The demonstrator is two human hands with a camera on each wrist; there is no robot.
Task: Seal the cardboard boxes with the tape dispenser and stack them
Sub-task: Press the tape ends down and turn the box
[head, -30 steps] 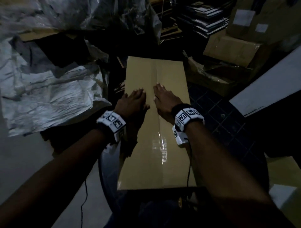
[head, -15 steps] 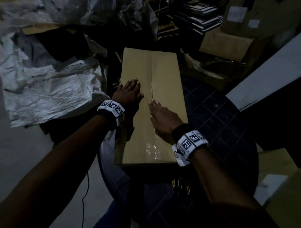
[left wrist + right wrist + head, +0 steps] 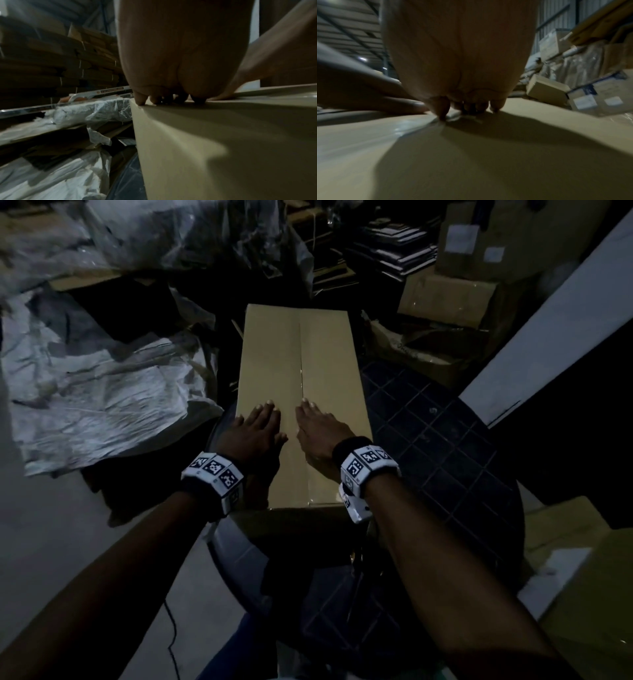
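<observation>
Ahead of my hands the box top [image 3: 301, 361] lies open; crumpled plastic sheeting [image 3: 102, 402] crowds my left, torn cartons [image 3: 428, 350] my right.

Two hands [image 3: 260, 429] [image 3: 320, 436]; one taped box [image 3: 301, 364]; one table [image 3: 445, 446].

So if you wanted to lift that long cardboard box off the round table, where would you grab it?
Probably by its two long sides, one hand each, coming in from left and right near the middle. The cardboard box is long and narrow, so end grips would likely let it swing. The left hand and right hand lie flat on top, and the left side wall is bare.
</observation>
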